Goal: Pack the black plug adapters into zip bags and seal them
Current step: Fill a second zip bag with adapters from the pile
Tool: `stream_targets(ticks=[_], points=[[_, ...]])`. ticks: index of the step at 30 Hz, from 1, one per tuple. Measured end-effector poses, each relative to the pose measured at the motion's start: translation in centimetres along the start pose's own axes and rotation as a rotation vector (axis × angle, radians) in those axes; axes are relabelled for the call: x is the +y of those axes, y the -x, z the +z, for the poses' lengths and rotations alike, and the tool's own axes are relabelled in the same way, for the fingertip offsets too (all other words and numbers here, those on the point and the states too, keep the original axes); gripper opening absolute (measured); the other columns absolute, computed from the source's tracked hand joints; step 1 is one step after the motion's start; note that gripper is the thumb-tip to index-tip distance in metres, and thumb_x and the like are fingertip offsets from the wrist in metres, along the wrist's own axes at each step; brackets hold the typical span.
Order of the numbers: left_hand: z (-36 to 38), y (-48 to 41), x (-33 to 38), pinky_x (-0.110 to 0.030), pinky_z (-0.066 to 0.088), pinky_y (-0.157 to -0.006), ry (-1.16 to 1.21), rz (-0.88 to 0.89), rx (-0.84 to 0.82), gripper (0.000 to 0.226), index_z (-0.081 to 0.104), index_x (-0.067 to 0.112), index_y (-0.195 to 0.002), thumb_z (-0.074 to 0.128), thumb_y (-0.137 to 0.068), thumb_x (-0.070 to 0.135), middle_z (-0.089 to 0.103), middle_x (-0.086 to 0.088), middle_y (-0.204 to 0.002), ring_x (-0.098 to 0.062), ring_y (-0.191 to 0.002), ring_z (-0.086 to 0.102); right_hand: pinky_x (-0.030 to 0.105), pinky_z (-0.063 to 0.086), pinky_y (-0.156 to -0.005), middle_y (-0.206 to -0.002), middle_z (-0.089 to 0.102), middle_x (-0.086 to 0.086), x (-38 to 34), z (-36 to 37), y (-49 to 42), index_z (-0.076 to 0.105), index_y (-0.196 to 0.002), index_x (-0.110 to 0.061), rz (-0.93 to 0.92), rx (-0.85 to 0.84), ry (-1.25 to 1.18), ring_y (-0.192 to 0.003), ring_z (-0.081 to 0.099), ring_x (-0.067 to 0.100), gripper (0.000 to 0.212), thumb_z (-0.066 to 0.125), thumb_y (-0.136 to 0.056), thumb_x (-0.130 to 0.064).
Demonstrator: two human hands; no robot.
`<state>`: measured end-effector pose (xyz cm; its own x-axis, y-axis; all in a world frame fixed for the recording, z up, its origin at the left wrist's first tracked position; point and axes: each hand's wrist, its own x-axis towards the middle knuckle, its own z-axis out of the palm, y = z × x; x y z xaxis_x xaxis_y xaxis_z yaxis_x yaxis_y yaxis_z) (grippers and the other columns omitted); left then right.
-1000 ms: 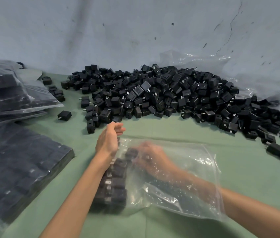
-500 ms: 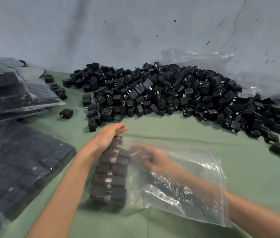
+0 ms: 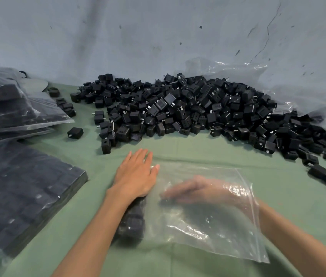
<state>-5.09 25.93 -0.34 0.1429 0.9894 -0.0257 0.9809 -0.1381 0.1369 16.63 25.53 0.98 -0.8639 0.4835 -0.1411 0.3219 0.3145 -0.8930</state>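
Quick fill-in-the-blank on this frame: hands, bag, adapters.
The right hand is ___ the zip bag.
The left hand rests flat on bagged ___.
The loose pile lies on a ___ cloth.
Filled bags lie on the person's ___ side.
Missing: inside; adapters; green; left.

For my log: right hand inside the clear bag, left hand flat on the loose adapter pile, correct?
No: the head view shows the left hand flat on the adapters packed in the zip bag, not the loose pile. Right hand is inside.
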Motion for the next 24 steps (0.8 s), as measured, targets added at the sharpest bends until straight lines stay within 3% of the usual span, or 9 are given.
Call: stream_targets(ticks=[2,4,7,10,12,14,18,21,24], points=[[0.0,-0.1,0.0,-0.035,-0.008,-0.119,-0.017,-0.002,0.000,0.060,0.004,0.014,-0.153,0.013,-0.101,0.042,0.001,-0.002,-0.162,-0.013,-0.148,-0.005,0.031,0.041,-0.105,-0.128,0.058,0.017,0.0,-3.4,3.8,0.053,-0.122,0.015,0.027,-0.209,-0.085,-0.123,0.053,0.022,0.041,0.048,-0.097,-0.018],[-0.1,-0.1,0.0,-0.036,-0.007,-0.120,-0.025,-0.001,0.004,0.060,0.003,0.014,-0.153,0.014,-0.101,0.042,-0.001,-0.002,-0.162,-0.014,-0.148,-0.005,0.030,0.049,-0.092,-0.111,0.070,0.006,-0.2,-7.3,7.4,0.073,-0.102,-0.008,0.306,-0.079,0.053,-0.104,0.065,0.018,0.020,0.056,-0.092,-0.004],[-0.1,0.1,0.2,-0.036,-0.007,-0.120,-0.022,-0.007,0.006,0.060,0.001,0.014,-0.153,0.014,-0.102,0.042,-0.002,-0.003,-0.162,-0.014,-0.148,-0.006,0.022,0.050,-0.061,-0.089,0.074,0.011,1.1,-12.7,8.8,0.076,-0.071,-0.023,0.530,0.444,0.190,-0.070,0.066,0.010,0.038,0.055,-0.087,0.005],[-0.2,0.1,0.1,-0.035,-0.008,-0.119,-0.024,-0.003,0.015,0.060,0.000,0.014,-0.153,0.013,-0.102,0.043,-0.002,-0.002,-0.162,-0.014,-0.147,-0.007,0.018,0.045,-0.043,-0.090,0.070,0.010,1.8,-14.9,3.5,0.072,-0.086,-0.024,0.493,1.011,0.341,-0.061,0.060,0.012,0.034,0.053,-0.084,0.003],[-0.1,0.1,0.0,-0.034,-0.009,-0.119,-0.017,-0.003,0.022,0.061,0.000,0.014,-0.153,0.013,-0.101,0.043,-0.002,-0.002,-0.162,-0.013,-0.147,-0.007,0.033,0.055,-0.079,-0.127,0.055,0.009,3.2,-15.2,-0.3,0.058,-0.127,-0.021,0.558,0.842,0.645,-0.101,0.061,0.023,0.050,0.051,-0.083,0.001],[0.0,0.2,0.0,-0.033,-0.009,-0.119,-0.005,-0.001,0.029,0.061,0.001,0.015,-0.153,0.014,-0.101,0.044,-0.001,-0.001,-0.162,-0.012,-0.147,-0.007,0.045,0.042,-0.101,-0.149,0.028,0.007,5.3,-15.4,-2.4,0.035,-0.145,-0.018,0.700,0.615,0.854,-0.125,0.043,0.033,0.063,0.049,-0.086,-0.006],[0.0,0.2,-0.2,-0.032,-0.010,-0.118,0.007,0.010,0.031,0.061,0.001,0.015,-0.153,0.014,-0.101,0.044,-0.001,0.000,-0.162,-0.012,-0.147,-0.006,0.043,0.045,-0.083,-0.123,0.040,0.012,7.2,-15.1,-2.8,0.054,-0.118,-0.008,0.732,0.767,0.908,-0.091,0.048,0.034,0.026,0.051,-0.094,-0.018],[0.2,0.1,-0.3,-0.031,-0.010,-0.117,0.014,0.009,0.035,0.061,0.002,0.015,-0.153,0.014,-0.101,0.044,0.001,0.000,-0.162,-0.012,-0.147,-0.004,0.039,0.049,-0.078,-0.114,0.041,0.015,7.1,-14.7,-0.8,0.056,-0.108,-0.005,0.728,0.786,0.815,-0.078,0.053,0.027,0.027,0.060,-0.091,-0.026],[0.1,0.0,-0.3,-0.031,-0.008,-0.117,0.017,0.008,0.030,0.061,0.004,0.016,-0.153,0.015,-0.101,0.045,0.002,0.001,-0.162,-0.012,-0.147,-0.002,0.034,0.057,-0.068,-0.111,0.052,0.017,6.4,-13.5,2.5,0.057,-0.111,-0.004,0.677,0.799,0.573,-0.065,0.066,0.022,0.026,0.065,-0.089,-0.015]])
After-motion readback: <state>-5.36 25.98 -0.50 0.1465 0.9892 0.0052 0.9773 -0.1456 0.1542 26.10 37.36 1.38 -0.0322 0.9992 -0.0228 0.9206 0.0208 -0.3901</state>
